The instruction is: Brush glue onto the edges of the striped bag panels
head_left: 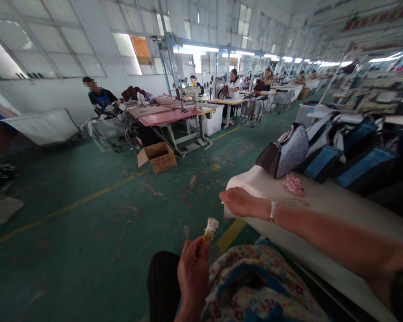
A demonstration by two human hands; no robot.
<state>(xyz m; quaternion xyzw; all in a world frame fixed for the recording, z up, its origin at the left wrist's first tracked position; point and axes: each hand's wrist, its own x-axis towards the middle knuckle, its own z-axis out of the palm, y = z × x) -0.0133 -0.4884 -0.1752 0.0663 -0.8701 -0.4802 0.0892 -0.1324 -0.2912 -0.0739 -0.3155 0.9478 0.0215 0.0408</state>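
Observation:
My left hand [193,264] is low in the middle of the view, closed around the handle of a small brush [211,227] whose pale bristles point up. It hovers over my lap, which is covered by a flowered cloth [255,286]. My right arm reaches leftward across a white worktable [322,214]. My right hand [240,202] rests at the table's near left corner, a pale bracelet [272,211] on its wrist. Its fingers lie out of sight past the edge. A small pink cloth [293,184] lies on the table just beyond that hand.
Several grey, black and blue bags [322,154] are stacked along the table's far side. An open cardboard box [157,156] sits on the green floor near a sewing table [168,117]. People work at benches in the background. A yellow line [70,206] crosses the floor.

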